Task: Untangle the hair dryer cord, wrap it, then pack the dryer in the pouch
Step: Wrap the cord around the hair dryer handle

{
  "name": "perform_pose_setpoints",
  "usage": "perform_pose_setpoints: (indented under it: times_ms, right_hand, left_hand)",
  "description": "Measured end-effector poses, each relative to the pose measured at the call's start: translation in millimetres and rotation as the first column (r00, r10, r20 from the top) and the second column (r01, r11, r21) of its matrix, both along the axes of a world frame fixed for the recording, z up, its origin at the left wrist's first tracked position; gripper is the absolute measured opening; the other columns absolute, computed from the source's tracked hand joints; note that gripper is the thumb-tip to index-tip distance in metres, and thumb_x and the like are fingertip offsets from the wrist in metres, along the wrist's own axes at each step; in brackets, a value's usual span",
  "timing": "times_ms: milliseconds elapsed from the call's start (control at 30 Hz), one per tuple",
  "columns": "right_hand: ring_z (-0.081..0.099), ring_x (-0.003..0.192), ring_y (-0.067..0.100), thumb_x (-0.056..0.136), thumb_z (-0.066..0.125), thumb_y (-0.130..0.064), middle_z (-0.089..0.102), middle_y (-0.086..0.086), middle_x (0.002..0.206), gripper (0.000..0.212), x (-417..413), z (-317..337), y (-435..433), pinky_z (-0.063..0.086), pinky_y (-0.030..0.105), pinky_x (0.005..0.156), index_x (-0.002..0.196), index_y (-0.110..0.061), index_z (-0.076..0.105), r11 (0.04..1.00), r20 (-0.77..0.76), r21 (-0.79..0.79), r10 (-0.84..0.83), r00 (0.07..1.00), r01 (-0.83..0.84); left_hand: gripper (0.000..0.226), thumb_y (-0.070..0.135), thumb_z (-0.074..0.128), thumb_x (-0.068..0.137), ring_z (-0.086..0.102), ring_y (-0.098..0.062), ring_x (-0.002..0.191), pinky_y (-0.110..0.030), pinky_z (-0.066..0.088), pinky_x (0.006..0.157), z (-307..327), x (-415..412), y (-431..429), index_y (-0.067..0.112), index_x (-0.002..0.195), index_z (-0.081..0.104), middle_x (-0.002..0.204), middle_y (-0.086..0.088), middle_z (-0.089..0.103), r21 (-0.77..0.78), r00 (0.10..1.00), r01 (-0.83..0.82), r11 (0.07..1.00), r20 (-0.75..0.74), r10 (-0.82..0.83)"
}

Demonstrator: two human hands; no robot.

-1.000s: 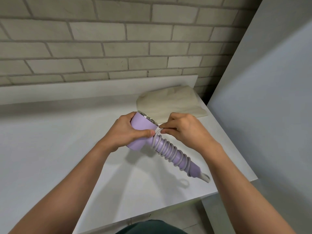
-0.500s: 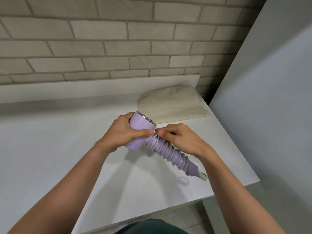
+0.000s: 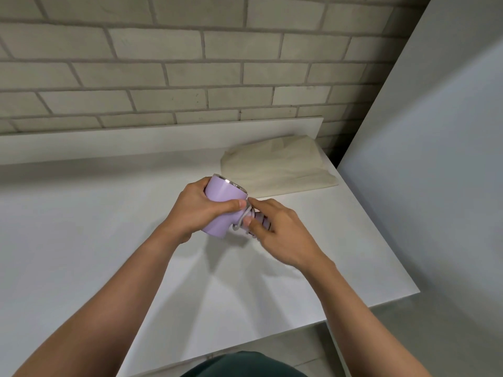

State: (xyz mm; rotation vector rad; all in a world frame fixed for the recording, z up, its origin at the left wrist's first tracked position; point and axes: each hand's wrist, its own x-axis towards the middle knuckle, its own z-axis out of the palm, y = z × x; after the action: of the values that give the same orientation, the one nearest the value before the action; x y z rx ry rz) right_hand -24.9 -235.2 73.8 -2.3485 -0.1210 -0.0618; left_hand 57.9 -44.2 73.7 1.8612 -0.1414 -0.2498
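Holding one dryer [image 3: 223,197]: left hand [image 3: 196,211], right hand [image 3: 281,235].

Lilac hair dryer [image 3: 223,195], seemingly pale grey cord [image 3: 241,221], cream pouch [image 3: 275,165], white table [image 3: 81,240]

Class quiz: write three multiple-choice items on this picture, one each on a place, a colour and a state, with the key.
1. Where does the pouch lie? A on the floor; B on the counter, beyond the dryer; C on a shelf.
2. The dryer's colour? A black; B red; C lilac.
3. The right hand is: A pinching the cord; B flat on the counter; C in the pouch.
Key: B, it lies flat near the far corner; C, lilac body; A, fingers pinch the cord.
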Motion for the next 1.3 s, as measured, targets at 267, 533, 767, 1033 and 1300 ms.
perform_pose_setpoints:
  times_ms: [267,533,767,1033,1300]
  right_hand:
    - [0.065,0.099,0.028,0.082,0.082,-0.03,0.065,0.001,0.119,0.068,7.9,-31.9,19.5,0.037,0.032,0.071,0.14,-0.012,0.051,0.863,0.155,-0.496,-0.024,0.988,0.099]
    - [0.062,0.086,0.02,0.08,0.076,-0.036,0.067,-0.012,0.097,0.05,15.2,-30.0,30.5,0.052,0.034,0.069,0.124,-0.028,0.054,0.987,-0.081,-0.096,-0.135,0.988,0.127]
    - [0.063,0.074,0.013,0.076,0.079,-0.042,0.068,-0.009,0.079,0.035,20.4,-40.6,36.5,0.052,0.027,0.063,0.105,-0.031,0.061,0.99,-0.177,0.08,-0.103,0.979,0.118]
    - [0.072,0.073,0.017,0.082,0.081,-0.027,0.078,0.009,0.089,0.02,26.6,-38.7,41.1,0.058,0.029,0.066,0.095,-0.015,0.073,0.826,-0.395,0.513,-0.015,0.919,0.234]
    - [0.067,0.074,0.024,0.083,0.076,-0.023,0.075,0.023,0.093,0.019,32.1,-56.8,56.2,0.057,0.037,0.068,0.097,-0.01,0.074,0.707,-0.484,0.615,-0.01,0.875,0.348]
  left_hand:
    - [0.049,0.041,0.097,0.061,0.075,-0.013,0.088,-0.036,0.062,0.076,3.1,11.8,-3.5,0.027,0.1,0.073,0.092,0.01,0.078,0.076,0.999,-0.022,0.997,-0.031,0.024]
    - [0.063,0.064,0.092,0.05,0.074,-0.013,0.09,-0.04,0.062,0.08,16.2,23.3,8.7,0.03,0.099,0.071,0.095,0.012,0.076,0.267,0.992,0.125,0.955,-0.067,-0.111]
    - [0.091,0.087,0.074,0.057,0.069,-0.015,0.102,-0.038,0.06,0.087,21.4,37.8,15.5,0.035,0.129,0.058,0.12,0.007,0.067,0.392,0.979,0.133,0.91,-0.197,-0.058]
    - [0.038,0.041,0.052,0.103,0.075,-0.029,0.085,-0.045,0.062,0.084,12.8,34.9,61.3,0.012,0.124,0.064,0.121,-0.02,0.071,-0.116,0.911,-0.161,0.98,-0.4,0.102]
    - [0.023,0.017,0.058,0.1,0.072,-0.033,0.113,-0.044,0.056,0.097,-52.8,-15.9,68.0,0.004,0.115,0.069,0.124,-0.018,0.073,-0.326,0.74,-0.078,0.942,-0.652,-0.164]
